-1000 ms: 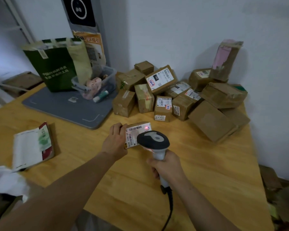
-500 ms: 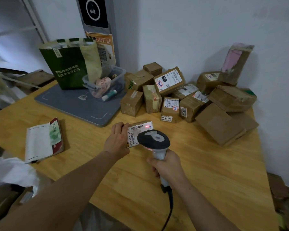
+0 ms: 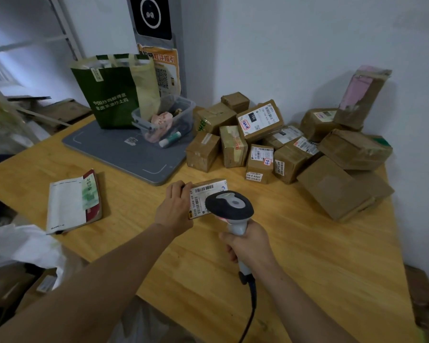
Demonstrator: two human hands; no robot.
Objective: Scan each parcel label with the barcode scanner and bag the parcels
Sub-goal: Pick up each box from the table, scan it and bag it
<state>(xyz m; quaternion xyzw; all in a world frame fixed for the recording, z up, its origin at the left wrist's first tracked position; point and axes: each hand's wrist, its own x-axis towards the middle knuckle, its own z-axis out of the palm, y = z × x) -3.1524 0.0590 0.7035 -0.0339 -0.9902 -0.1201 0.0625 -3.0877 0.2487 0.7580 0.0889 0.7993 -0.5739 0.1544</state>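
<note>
Wooden worktop (image 3: 307, 243), white wall (image 3: 307, 45). Left grip (image 3: 175, 209) clamped on parcel (image 3: 204, 191); right grip (image 3: 250, 243) clamped on barcode scanner (image 3: 229, 205), seemingly lit.

Labelled parcel (image 3: 203, 194) under grey scanner (image 3: 229, 206)

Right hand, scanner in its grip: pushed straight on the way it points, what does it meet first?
Most likely the labelled parcel that the left hand holds: the barcode scanner in the right hand aims at its label. The gap between them is unclear.
</note>
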